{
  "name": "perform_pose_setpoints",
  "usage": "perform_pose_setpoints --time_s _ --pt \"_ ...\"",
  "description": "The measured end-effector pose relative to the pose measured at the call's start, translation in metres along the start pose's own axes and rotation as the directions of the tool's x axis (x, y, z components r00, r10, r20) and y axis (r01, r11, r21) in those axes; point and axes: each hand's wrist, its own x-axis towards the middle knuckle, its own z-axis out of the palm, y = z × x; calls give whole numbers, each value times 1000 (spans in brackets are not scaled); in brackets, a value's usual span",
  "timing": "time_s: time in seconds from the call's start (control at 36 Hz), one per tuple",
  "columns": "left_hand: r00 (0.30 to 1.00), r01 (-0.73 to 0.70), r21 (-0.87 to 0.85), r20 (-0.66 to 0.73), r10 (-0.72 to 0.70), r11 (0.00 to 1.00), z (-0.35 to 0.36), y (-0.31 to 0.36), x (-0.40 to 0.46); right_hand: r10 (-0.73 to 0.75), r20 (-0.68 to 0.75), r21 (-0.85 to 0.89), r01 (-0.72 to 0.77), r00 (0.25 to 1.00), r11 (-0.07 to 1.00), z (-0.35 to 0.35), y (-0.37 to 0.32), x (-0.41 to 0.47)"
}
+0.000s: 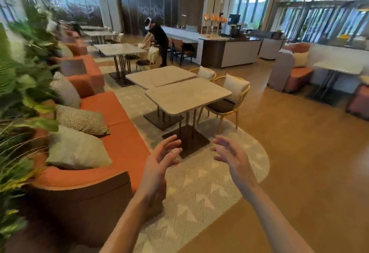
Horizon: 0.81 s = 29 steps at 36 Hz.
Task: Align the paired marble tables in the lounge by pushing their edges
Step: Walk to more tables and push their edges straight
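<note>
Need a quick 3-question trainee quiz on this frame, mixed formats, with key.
1. True or false: the left hand is touching the near table.
2. The two paired tables are: A) flush, B) offset, C) stacked.
3. Fill in: the sofa left of the tables is ____ coloured.

Key: 1 false, both it and the right hand are open in the air, short of the table. 2 B, the far table sits shifted left. 3 orange.

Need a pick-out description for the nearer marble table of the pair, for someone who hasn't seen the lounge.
Start at the long orange sofa along the left. Two square marble tables stand beside it on a pale patterned rug, corners offset. The nearer marble table is the one closest to both open hands, with a cushioned yellow-framed chair at its right edge.
</note>
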Motion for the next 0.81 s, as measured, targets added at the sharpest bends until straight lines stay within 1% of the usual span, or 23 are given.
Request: perform_pose_setpoints --time_s 0.03,0.14,0.22,0.25,0.36,0.42,0.53,0.67,0.81 --pt "1000 -8 -5 -6 7 1000 -2 1 6 -4 9 -11 4 1000 1000 0 0 7" --pt "1000 -14 -3 -21 14 1000 40 -40 104 -2 23 -41 3 1000 999 -36 31 107" --pt "1000 -1 -14 13 1 1000 82 -75 190 -2 4 -47 2 1000 999 -65 55 189" --pt "999 25 -29 28 -25 999 95 -83 215 17 -13 -38 -18 1000 999 -74 61 213" --pt "995 65 -26 75 -62 998 147 -100 317 36 -46 -31 -37 998 999 -113 73 312" --pt "993 60 -11 106 -59 998 169 -102 364 30 -67 -17 -31 997 999 -133 74 359" --pt "993 34 20 115 -36 999 202 -111 445 32 -100 18 -30 994 999 -170 83 444" --pt "997 24 93 75 -31 995 235 -141 540 45 -78 40 -43 996 998 -212 115 549" --pt "999 31 124 -32 -27 992 278 -182 627 47 12 61 -48 999 997 -251 159 660"
